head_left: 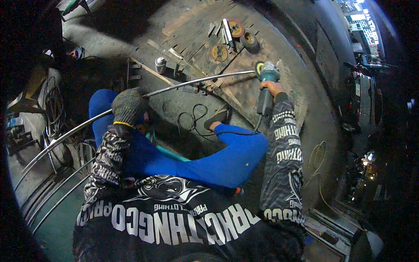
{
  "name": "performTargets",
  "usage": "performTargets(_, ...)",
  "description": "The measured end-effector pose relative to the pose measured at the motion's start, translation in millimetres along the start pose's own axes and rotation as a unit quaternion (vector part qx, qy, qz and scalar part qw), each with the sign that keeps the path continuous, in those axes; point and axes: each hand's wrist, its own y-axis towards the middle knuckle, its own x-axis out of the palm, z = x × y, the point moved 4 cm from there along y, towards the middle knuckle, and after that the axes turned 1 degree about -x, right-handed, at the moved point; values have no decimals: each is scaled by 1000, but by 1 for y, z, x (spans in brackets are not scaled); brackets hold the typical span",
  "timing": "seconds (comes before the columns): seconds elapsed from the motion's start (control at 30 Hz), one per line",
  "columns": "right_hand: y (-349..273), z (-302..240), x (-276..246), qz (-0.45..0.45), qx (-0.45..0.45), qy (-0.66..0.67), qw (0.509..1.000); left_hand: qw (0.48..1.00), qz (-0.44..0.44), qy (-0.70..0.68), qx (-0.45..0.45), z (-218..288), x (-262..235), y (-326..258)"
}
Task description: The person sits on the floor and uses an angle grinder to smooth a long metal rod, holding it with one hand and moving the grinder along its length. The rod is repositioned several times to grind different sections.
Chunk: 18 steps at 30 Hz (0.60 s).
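My left hand (128, 107), in a grey knit glove with a yellow cuff, is closed around a long shiny metal tube (187, 82). The tube runs from the lower left, over my thigh, to the wooden board. In my bare right hand (273, 88) is a teal angle grinder (269, 72), gripped by its dark body with the cord trailing from its lower end. The grinder's yellowish disc (259, 69) is at the tube's far end; whether they touch, I cannot tell.
On the wooden board (192, 32) lie two abrasive discs (235, 29), several metal strips (227, 32) and a round, dark roll (250, 41). A spray can (160, 64) stands left of the board. The black cord (192, 118) loops by my foot. More tubes (59, 203) lie at lower left.
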Motion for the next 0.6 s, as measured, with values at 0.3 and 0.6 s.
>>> performTargets(0.3,-106,-102,74,-65,-101,-31,992,998,-55,12,22,12,1,25)
performTargets(0.6,-187,-181,104,-72,-147,-51,985,999,-45,-7,6,17,3,37)
